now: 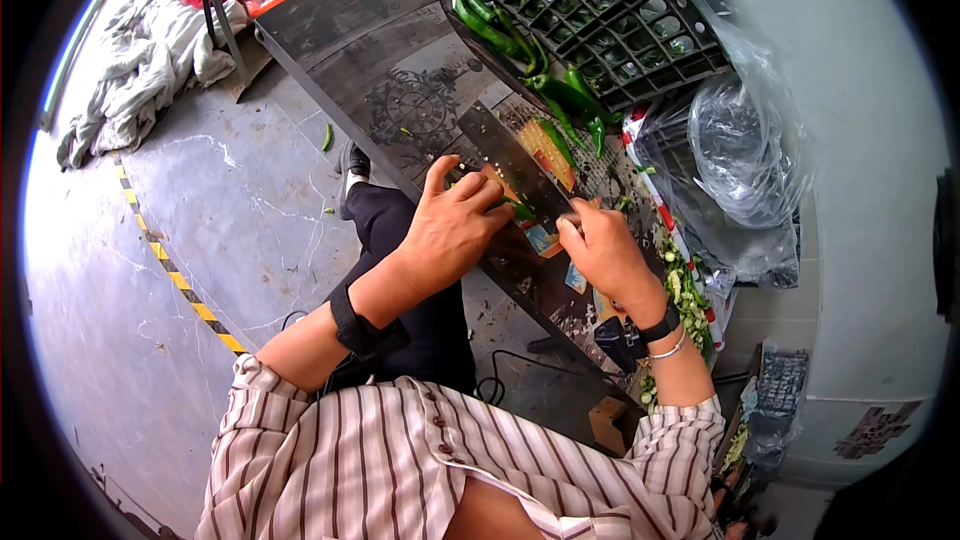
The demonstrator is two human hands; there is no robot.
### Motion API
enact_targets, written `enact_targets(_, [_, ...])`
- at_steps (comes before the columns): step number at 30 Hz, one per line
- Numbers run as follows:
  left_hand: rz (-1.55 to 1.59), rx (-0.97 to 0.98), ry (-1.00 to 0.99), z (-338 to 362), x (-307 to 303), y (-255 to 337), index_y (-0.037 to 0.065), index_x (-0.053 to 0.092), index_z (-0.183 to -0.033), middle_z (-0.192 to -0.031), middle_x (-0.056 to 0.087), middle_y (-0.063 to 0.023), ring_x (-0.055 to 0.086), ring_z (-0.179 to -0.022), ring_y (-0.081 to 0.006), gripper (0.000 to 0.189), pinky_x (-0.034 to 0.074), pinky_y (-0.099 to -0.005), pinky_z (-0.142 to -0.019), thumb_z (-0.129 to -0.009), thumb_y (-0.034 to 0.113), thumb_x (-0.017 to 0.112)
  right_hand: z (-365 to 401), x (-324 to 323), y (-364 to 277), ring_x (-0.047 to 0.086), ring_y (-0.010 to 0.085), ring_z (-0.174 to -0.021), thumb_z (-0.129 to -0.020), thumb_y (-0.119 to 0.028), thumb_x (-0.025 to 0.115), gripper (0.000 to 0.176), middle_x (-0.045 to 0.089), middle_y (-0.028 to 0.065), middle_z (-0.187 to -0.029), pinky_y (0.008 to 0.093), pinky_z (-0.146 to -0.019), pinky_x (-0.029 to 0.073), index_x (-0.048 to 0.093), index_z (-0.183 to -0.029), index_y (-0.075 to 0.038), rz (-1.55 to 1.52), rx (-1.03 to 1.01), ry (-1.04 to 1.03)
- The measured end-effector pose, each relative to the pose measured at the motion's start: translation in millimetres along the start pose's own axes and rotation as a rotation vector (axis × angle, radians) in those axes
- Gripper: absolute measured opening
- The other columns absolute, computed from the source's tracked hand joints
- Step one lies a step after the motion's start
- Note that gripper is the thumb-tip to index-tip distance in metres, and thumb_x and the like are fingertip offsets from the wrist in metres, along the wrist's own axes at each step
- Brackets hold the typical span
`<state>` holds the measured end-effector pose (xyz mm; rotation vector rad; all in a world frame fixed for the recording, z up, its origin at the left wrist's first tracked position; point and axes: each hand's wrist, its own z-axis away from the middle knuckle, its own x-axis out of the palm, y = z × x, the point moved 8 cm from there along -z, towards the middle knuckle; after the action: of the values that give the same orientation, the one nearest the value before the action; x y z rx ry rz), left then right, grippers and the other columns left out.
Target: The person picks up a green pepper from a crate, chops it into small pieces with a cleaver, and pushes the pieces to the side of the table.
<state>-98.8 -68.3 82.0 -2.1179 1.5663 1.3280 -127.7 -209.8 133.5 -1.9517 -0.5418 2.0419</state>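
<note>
In my right hand [612, 258] I grip the handle end of a cleaver [515, 162], its wide dark blade angled up and left over the table. My left hand [452, 228] is closed beside the blade, fingers curled over a green chili pepper [519, 209] that shows only in part. Just past the blade, loose green chilies [572, 100] lie on the table and against a black crate. Orange printed card or packaging [548, 155] lies under and beside the blade. The fingertips of my left hand are partly hidden.
A black plastic crate [600, 20] of green peppers leans at the table's far side. Clear plastic bags [740, 140] fill the right. Chopped pepper bits [688, 295] line the right edge. The dark table [340, 15] extends up left; cloth [150, 60] lies on the floor.
</note>
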Motion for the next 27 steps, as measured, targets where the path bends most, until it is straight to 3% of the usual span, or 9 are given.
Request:
enact_targets(19, [-0.01, -0.014, 0.014, 0.5, 1.4, -1.8, 0.021, 0.071, -0.103, -0.106, 0.06, 0.0038, 0.05, -0.117, -0.0165, 0.027, 0.023, -0.0494, -0.11, -0.078, 0.015, 0.064, -12.2, 7.9, 5.9, 0.061, 0.0459, -0.07, -0.09, -0.013, 0.055, 0.018, 0.06, 0.0279, -0.069, 0.051, -0.066, 0.047, 0.055, -0.088, 0.005, 0.035, 0.006, -0.157])
enact_targets(27, [0.028, 0.011, 0.048, 1.2, -1.4, -1.3, 0.02, 0.07, -0.102, -0.103, 0.06, 0.0027, 0.051, -0.114, -0.0174, 0.026, 0.024, -0.0493, -0.109, -0.077, 0.015, 0.064, -20.8, 15.4, -3.4, 0.062, 0.0427, -0.065, -0.091, -0.013, 0.056, 0.021, 0.061, 0.0258, -0.067, 0.0475, -0.06, 0.048, 0.058, -0.087, 0.007, 0.012, -0.017, -0.013])
